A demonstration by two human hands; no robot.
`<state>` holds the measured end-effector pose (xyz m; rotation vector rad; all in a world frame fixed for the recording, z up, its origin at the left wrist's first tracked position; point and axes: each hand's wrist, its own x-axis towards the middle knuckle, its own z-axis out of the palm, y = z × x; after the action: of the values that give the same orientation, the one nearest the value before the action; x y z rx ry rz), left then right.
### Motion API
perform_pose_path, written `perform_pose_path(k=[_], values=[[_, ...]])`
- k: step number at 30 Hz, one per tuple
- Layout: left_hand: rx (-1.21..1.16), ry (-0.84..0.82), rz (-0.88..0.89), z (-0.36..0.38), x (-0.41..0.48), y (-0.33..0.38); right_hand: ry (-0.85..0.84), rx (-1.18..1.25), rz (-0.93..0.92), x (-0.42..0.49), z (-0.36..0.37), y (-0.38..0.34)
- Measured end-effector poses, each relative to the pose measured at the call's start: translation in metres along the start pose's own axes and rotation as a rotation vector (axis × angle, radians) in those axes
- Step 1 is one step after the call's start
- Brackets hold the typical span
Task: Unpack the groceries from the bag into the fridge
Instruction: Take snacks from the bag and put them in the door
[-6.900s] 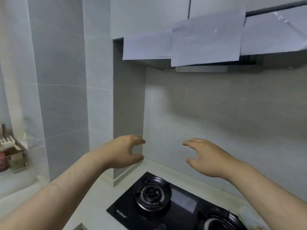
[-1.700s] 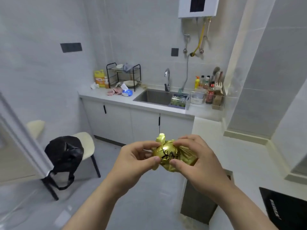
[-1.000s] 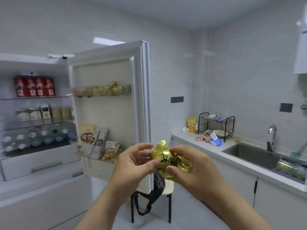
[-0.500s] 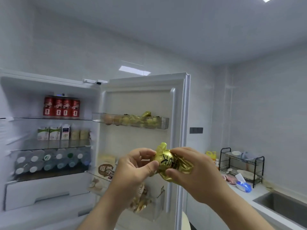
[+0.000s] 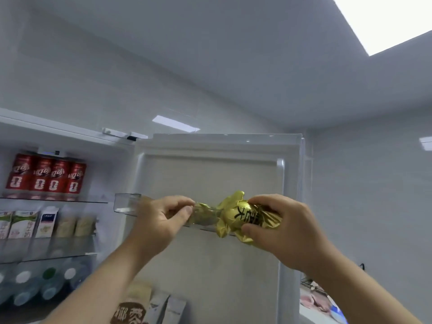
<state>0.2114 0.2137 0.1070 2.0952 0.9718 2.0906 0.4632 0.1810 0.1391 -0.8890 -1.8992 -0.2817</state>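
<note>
A gold foil packet with black characters is gripped in my right hand, held up against the clear upper door bin of the open fridge door. My left hand is just left of the packet, in front of the bin. Its thumb and fingers are pinched together beside a strip of gold foil. Whether they grip the foil or the bin's rim I cannot tell. The grocery bag is out of view.
Inside the fridge, red cans fill the top shelf, cartons the one below, and bottles lie lower down. Packets stand in a lower door bin. A counter edge shows at the right.
My view has tilted up towards the fridge door. Both hands have risen to the upper door bin, and my left hand has slid left, away from the packet's body.
</note>
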Motion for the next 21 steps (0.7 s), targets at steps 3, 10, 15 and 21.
perform_pose_path(k=[3, 10, 15, 21], values=[[0.455, -0.062, 0.287, -0.003, 0.024, -0.039, 0.040, 0.005, 0.031, 0.024, 0.009, 0.006], [0.377, -0.012, 0.338, 0.001, 0.037, -0.064, 0.022, -0.010, 0.078, 0.059, 0.017, 0.002], [0.352, -0.020, 0.319, 0.002, 0.038, -0.064, -0.051, -0.099, 0.140, 0.086, 0.024, 0.007], [0.343, 0.010, 0.307, 0.004, 0.037, -0.064, -0.252, -0.130, 0.175, 0.100, 0.043, 0.008]])
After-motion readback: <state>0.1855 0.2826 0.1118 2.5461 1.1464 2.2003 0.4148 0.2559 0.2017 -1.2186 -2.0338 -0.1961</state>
